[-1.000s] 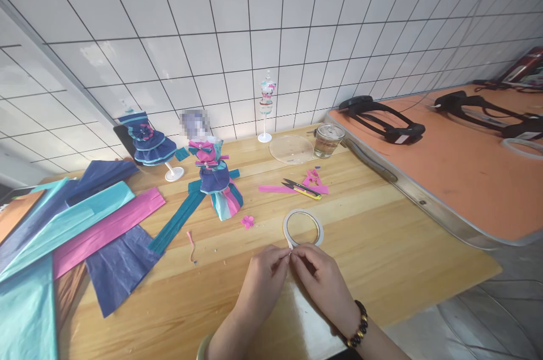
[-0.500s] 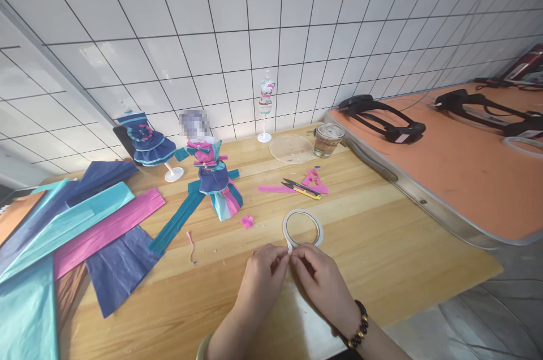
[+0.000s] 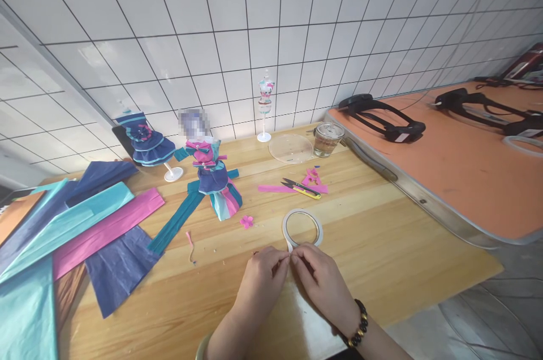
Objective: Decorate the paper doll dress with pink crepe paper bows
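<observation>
A roll of white double-sided tape (image 3: pixel 321 228) lies flat on the table, its loose end running toward me. My left hand (image 3: pixel 268 272) pinches that end from the left with thumb and forefinger. From the right, my right hand (image 3: pixel 317 269), with a dark beaded bracelet at the wrist, pinches at the same spot. The fingertips meet and hide the tip of the tape. Beyond the roll, yellow-handled thread snips (image 3: pixel 302 188) rest across a pink paper strip (image 3: pixel 271 188). A small pink paper flower (image 3: pixel 246 221) lies left of the roll.
A doll in a paper dress (image 3: pixel 213 179) and a dress stand (image 3: pixel 155 148) are at the left, by crepe paper sheets (image 3: pixel 106 230). A bare mannequin stand (image 3: pixel 265 105), a clear disc (image 3: pixel 291 149) and a glass of water (image 3: pixel 328 140) line the back. Black headsets (image 3: pixel 384 119) lie on an orange surface.
Both hands stay at the tape's end with barely any movement of the fingers. Nothing else on the table has visibly moved.
</observation>
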A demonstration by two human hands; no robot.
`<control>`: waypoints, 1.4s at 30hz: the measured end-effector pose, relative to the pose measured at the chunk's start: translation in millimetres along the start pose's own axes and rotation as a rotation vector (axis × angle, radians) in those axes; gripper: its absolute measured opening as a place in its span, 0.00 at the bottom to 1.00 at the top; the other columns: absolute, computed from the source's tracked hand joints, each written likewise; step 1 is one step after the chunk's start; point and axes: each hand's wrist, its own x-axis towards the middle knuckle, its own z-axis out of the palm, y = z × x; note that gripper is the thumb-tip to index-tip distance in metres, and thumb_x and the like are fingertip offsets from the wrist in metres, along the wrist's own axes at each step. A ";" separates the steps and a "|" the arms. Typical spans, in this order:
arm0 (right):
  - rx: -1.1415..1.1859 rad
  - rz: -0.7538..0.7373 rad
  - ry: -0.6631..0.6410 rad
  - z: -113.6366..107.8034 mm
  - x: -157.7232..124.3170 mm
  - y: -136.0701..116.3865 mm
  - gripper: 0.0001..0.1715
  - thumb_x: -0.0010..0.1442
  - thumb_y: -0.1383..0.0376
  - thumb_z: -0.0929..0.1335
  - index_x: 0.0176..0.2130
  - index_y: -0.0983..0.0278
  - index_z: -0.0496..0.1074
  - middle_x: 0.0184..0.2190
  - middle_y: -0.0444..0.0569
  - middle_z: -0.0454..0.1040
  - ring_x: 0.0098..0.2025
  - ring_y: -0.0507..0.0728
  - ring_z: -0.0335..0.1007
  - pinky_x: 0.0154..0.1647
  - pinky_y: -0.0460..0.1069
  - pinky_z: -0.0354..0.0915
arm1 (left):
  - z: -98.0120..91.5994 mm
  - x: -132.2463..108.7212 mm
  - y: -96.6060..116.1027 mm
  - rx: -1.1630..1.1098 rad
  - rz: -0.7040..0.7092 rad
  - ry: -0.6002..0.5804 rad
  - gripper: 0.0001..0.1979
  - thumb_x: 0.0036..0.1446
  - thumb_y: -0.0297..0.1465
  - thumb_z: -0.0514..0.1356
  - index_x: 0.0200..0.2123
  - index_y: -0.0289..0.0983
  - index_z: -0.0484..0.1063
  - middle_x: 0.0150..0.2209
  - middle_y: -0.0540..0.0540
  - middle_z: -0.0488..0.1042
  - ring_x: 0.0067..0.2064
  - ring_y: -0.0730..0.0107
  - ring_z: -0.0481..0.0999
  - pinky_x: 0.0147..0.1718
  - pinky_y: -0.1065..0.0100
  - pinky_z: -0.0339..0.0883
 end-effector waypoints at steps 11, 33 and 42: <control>-0.058 -0.013 -0.009 2.6 -1.4 1.4 0.11 0.62 0.68 0.58 0.30 0.63 0.66 0.28 0.47 0.68 0.31 0.55 0.65 0.33 0.49 0.61 | -1.2 -0.6 3.9 0.075 -0.045 -0.034 0.12 0.55 0.26 0.49 0.28 0.37 0.73 0.25 0.49 0.71 0.28 0.70 0.68 0.29 0.72 0.59; -0.004 -0.014 -0.010 1.2 0.1 1.5 0.11 0.62 0.69 0.59 0.30 0.62 0.66 0.29 0.46 0.69 0.33 0.54 0.66 0.35 0.48 0.61 | 2.0 -0.8 0.9 -0.014 -0.049 0.053 0.12 0.54 0.30 0.52 0.26 0.36 0.75 0.23 0.48 0.72 0.25 0.72 0.68 0.25 0.73 0.59; 0.015 -0.011 0.002 -0.8 -0.4 0.6 0.10 0.61 0.67 0.60 0.31 0.62 0.68 0.29 0.47 0.70 0.33 0.54 0.67 0.35 0.48 0.63 | 0.4 0.1 3.6 0.023 -0.027 0.037 0.13 0.55 0.30 0.51 0.26 0.36 0.75 0.22 0.48 0.71 0.25 0.71 0.68 0.26 0.73 0.61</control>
